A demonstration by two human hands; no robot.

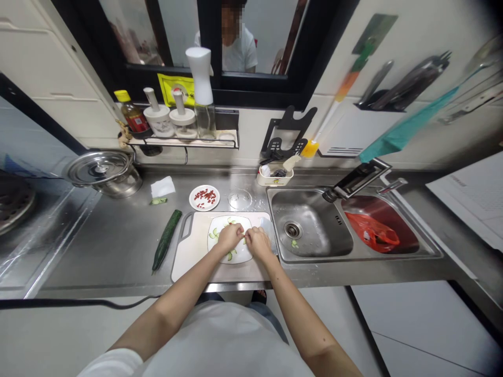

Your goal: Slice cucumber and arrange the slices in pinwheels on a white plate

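Observation:
My left hand (231,237) and my right hand (258,242) meet over a white plate (239,256), fingers pinched together and tips close to each other. Whatever small thing they hold is hidden by the fingers. Thin green cucumber slices (214,234) are grouped around the plate's edge, some with a small red bit beside them. The plate rests on a pale cutting board (190,262). Left of the board lies a whole cucumber (166,240). Behind it, a small white dish (192,200) holds red dried berries (207,196) that look like goji.
Right of the board is a double sink (314,225) with a faucet (353,180) and a red plastic bag (371,230). A lidded steel pot (106,175), a cucumber end (158,201) and a tissue (162,187) sit at left. A seasoning rack (188,142) hangs behind. Beyond the window is a person (241,50).

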